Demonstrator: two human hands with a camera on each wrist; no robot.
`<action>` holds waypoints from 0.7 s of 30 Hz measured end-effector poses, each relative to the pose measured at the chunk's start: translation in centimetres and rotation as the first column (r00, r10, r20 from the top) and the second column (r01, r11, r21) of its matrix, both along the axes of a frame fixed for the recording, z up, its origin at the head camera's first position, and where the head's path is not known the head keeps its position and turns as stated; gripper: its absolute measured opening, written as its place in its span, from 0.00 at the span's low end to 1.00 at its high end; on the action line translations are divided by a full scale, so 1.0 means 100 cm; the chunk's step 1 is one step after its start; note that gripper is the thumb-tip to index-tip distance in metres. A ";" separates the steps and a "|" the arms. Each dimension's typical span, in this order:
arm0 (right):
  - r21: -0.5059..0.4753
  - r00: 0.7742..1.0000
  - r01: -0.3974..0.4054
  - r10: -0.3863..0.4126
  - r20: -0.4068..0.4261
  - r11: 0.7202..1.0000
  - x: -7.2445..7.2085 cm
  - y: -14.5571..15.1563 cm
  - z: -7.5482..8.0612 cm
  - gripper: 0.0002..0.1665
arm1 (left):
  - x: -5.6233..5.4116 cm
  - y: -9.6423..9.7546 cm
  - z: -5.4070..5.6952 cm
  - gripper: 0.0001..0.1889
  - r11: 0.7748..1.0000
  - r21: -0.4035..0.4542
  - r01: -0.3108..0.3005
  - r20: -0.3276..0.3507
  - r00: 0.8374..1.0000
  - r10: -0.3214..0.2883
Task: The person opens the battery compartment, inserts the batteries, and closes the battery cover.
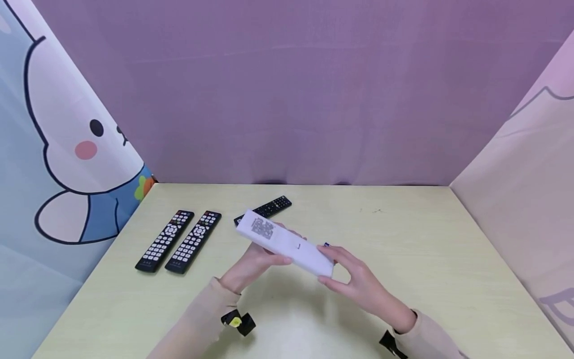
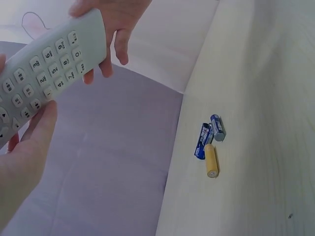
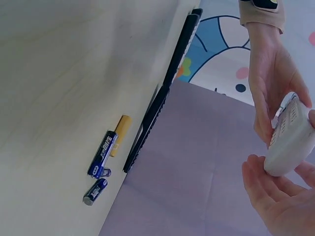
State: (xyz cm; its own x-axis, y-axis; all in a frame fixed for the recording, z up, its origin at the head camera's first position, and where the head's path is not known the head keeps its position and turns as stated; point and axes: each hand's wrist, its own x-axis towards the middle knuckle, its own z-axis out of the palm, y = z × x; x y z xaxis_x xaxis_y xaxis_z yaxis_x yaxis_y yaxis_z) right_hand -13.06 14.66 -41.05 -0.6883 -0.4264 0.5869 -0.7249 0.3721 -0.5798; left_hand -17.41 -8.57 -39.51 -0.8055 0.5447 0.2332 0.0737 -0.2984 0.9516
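A white remote control [image 1: 287,244] is held up over the table with its back, which bears a printed grey code square, towards the head camera. My left hand [image 1: 255,262] grips it about the middle, thumb along the near edge. My right hand [image 1: 358,279] pinches its right end between thumb and fingers. In the left wrist view the button side of the remote control [image 2: 54,64] shows. On the table lie several batteries: a yellow one [image 2: 211,161] and blue ones [image 2: 203,140], also visible in the right wrist view. The head view does not show them.
Two black remote controls [image 1: 165,242] [image 1: 194,243] lie side by side on the left of the table. A third black remote control [image 1: 273,205] lies behind the white one, partly covered by it. A purple cloth [image 1: 305,99] hangs along the table's back edge.
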 end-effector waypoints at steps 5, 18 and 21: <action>0.016 0.999 0.042 -0.041 -0.029 0.999 0.002 -0.001 0.001 0.32 | 0.001 0.000 0.000 0.27 0.999 -0.035 -0.021 -0.006 1.000 0.020; -0.054 0.998 0.049 -0.050 -0.035 0.997 0.002 -0.005 0.002 0.31 | 0.005 0.001 0.028 0.35 0.963 0.264 -0.045 0.215 0.976 -0.014; -0.046 0.997 0.048 -0.051 -0.065 0.998 0.002 -0.005 -0.001 0.30 | 0.007 0.002 0.035 0.41 0.923 0.362 -0.129 0.339 0.941 -0.002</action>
State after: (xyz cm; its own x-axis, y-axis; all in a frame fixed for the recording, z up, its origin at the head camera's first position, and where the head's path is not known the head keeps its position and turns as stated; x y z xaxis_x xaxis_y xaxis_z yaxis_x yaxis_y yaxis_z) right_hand -12.88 14.12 -41.13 -0.6670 -0.3651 0.6495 -0.7435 0.3833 -0.5480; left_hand -16.73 -8.35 -36.00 -0.9011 0.4148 0.1262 -0.1909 -0.6409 0.7435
